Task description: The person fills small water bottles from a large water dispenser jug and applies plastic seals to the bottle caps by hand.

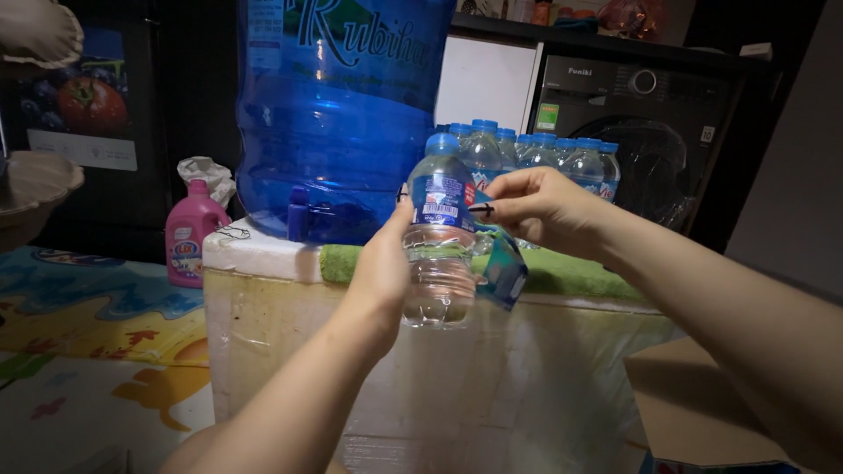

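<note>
My left hand [384, 263] grips a small clear plastic water bottle [439, 263] with a blue cap, held upright in front of a white foam box [263, 333]. My right hand [536, 206] pinches the bottle's blue label [502, 272] at its edge; part of the label hangs loose, peeled away to the right of the bottle. Behind the bottle stands a group of several similar capped bottles [562, 162] on a green cloth [562, 272].
A large blue water jug [338, 114] with a tap sits on the foam box. A pink detergent bottle [189, 237] stands at left on a colourful play mat [79, 351]. A dark washing machine [632, 132] is behind; a cardboard box [694, 404] lies at lower right.
</note>
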